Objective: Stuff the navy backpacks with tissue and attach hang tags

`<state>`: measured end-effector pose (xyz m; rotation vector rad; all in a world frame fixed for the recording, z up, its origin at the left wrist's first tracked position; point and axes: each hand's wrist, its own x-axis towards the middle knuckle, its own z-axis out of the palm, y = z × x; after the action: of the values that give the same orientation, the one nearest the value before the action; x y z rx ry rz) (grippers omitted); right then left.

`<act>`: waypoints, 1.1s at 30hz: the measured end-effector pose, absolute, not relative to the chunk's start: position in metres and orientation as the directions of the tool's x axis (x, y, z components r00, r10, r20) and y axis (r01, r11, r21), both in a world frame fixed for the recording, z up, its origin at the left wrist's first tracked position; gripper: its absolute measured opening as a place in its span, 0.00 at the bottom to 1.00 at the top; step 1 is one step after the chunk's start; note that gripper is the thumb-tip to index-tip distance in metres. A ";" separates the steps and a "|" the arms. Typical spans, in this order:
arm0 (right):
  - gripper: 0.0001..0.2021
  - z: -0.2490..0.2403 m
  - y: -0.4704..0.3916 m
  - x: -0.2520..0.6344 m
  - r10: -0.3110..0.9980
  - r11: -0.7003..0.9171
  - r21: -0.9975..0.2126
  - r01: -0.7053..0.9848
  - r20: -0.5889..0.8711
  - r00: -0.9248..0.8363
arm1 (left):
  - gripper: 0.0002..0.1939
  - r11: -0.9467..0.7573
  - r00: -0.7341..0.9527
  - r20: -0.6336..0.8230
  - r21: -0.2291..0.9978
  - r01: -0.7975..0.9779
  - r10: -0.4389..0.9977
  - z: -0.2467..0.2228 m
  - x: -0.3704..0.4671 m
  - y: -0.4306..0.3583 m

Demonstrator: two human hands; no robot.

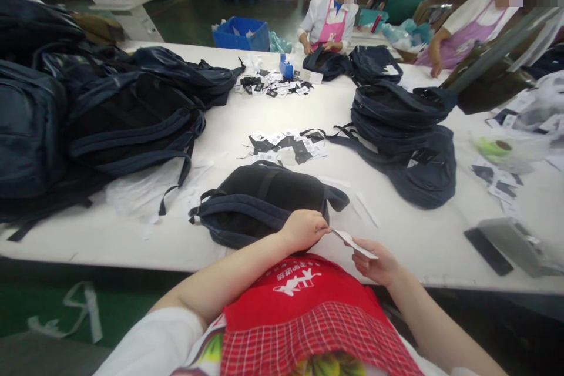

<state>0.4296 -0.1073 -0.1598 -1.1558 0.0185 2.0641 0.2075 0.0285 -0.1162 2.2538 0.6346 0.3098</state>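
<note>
A dark navy backpack [264, 194] lies on the white table right before me, its padded back and straps upward. Over its near right end, my left hand [306, 228] is closed in a pinch at the left end of a white tag [355, 244]. My right hand [376, 261] grips the same tag by its other end, thumb on top. Just beyond the backpack lies a loose pile of black and white tags [286, 147]. What else the left fingers pinch, such as a string, is too small to make out.
Many navy backpacks [132, 111] are heaped at left; a stack of backpacks [405, 141] stands at right. A grey tape dispenser [515, 244] sits near the right front edge. Across the table, a co-worker in a pink apron [335, 26] handles a bag; another person [471, 35] stands at right.
</note>
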 end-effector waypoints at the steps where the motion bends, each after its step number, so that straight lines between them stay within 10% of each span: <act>1: 0.08 -0.160 -0.107 0.432 0.611 -0.712 -0.364 -0.601 -0.742 -0.274 | 0.15 -0.593 0.849 0.027 0.727 0.346 0.528 -0.116 0.207 0.028; 4: 0.08 -0.159 -0.105 0.434 0.638 -0.665 -0.453 -0.594 -0.758 -0.135 | 0.11 -0.463 0.799 -0.037 0.798 0.385 0.601 -0.118 0.211 0.024; 11: 0.15 -0.153 -0.100 0.415 0.724 -0.614 -0.553 -0.563 -0.680 -0.121 | 0.23 0.467 0.569 -0.593 0.803 0.370 0.570 -0.131 0.224 0.008; 22: 0.17 -0.164 -0.108 0.404 0.737 -0.592 -0.507 -0.626 -0.655 -0.167 | 0.17 0.773 0.548 -0.693 0.622 0.126 0.468 -0.130 0.227 0.000; 33: 0.27 -0.128 -0.094 0.424 0.789 -0.602 -0.799 0.009 -0.596 -0.149 | 0.09 0.767 0.532 -0.761 0.574 0.288 0.370 -0.133 0.224 0.013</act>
<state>0.4244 -0.0937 -0.1276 -1.5626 -0.9103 1.8082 0.2240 0.0131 -0.1328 0.7288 1.0337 0.0548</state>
